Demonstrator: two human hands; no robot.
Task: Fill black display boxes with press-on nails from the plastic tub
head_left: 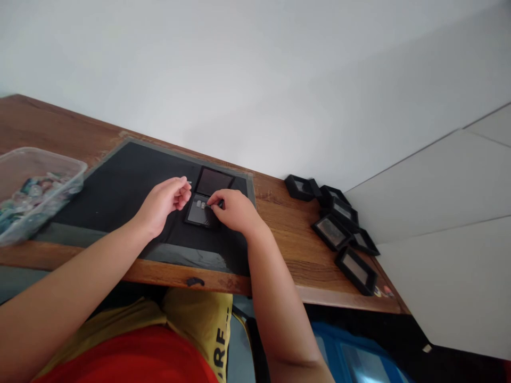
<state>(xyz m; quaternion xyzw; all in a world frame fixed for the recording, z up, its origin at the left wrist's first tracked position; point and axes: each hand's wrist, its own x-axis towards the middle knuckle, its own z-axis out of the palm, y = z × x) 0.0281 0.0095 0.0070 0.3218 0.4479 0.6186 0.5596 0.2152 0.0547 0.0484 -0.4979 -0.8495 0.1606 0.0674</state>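
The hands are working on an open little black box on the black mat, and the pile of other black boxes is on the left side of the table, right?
Not quite. The head view shows the pile of black boxes on the right side of the table, not the left. The left side has a clear tub. The rest is right: both the left hand and right hand are at the open box on the mat.

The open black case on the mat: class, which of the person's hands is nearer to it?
Right. The right hand rests on the open black case, fingertips touching small pieces in its lower half. The left hand hovers just left of the case, pinching something small, apart from it.
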